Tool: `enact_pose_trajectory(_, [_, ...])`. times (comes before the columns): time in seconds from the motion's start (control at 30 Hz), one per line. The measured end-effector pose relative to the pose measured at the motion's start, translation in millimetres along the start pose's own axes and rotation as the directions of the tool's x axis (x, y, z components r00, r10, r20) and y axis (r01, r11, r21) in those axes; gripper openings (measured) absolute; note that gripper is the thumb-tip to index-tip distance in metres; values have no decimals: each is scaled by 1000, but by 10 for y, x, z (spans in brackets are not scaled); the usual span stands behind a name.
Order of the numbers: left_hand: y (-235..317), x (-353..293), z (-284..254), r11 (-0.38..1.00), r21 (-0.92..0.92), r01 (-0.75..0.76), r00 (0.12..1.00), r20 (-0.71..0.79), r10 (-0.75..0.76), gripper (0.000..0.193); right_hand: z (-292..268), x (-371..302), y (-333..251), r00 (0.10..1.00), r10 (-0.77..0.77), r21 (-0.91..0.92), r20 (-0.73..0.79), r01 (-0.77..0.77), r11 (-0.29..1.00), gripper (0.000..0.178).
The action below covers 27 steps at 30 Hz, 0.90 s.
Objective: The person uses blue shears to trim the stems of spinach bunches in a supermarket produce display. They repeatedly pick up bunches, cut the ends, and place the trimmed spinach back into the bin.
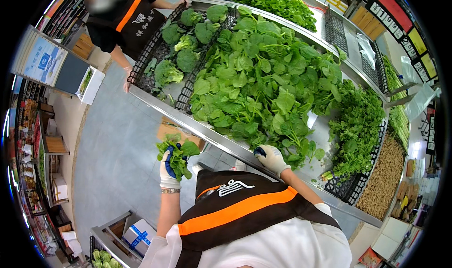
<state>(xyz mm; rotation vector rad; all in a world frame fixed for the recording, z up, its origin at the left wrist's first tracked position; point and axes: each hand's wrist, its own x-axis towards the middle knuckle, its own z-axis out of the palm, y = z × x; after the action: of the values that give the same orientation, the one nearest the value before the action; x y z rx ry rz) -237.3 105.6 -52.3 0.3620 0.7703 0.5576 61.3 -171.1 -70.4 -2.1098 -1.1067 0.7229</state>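
Note:
My left hand [169, 171], in a white glove with a blue palm, is closed around a bunch of leafy greens [181, 159] held over the floor, left of the display stand. My right hand [273, 159], gloved the same way, is at the stand's near metal edge [227, 143], beside a big heap of round-leafed greens [268, 75]. Its fingers are curled in toward the blue palm, and what they hold, if anything, is hidden.
Broccoli [168, 73] lies between black mesh dividers left of the heap. Curly herbs [356, 122] and peanuts [382, 181] are on the right. Another person in a dark apron [136, 25] stands far left, hands on the stand. A cardboard box [175, 129] sits below the edge.

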Motion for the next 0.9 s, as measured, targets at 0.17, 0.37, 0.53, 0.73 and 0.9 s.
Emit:
enact_pose_trajectory(0.17, [151, -117, 59, 993, 61, -104, 993, -41, 107, 31, 394, 309, -335, 966, 25, -74, 259, -6, 997, 26])
enact_pose_trajectory(0.37, [573, -434, -376, 983, 12, -184, 970, -160, 184, 33, 1149, 876, -626, 951, 140, 68, 277, -164, 984, 34])
enact_pose_trajectory(0.53, [1049, -774, -753, 957, -20, -288, 934, -229, 276, 31, 1654, 1377, -889, 986, 59, 367, 155, -113, 923, 38])
enact_pose_trajectory(0.73, [1639, -770, -1503, 939, -56, -339, 920, -230, 318, 34, 2248, 2003, -565, 775, 361, 815, 519, -576, 65, 34])
enact_pose_trajectory(0.9, [2134, -842, -1720, 912, -38, -408, 888, -246, 388, 31, 2206, 1957, -632, 773, 446, 864, 451, -503, -2, 30])
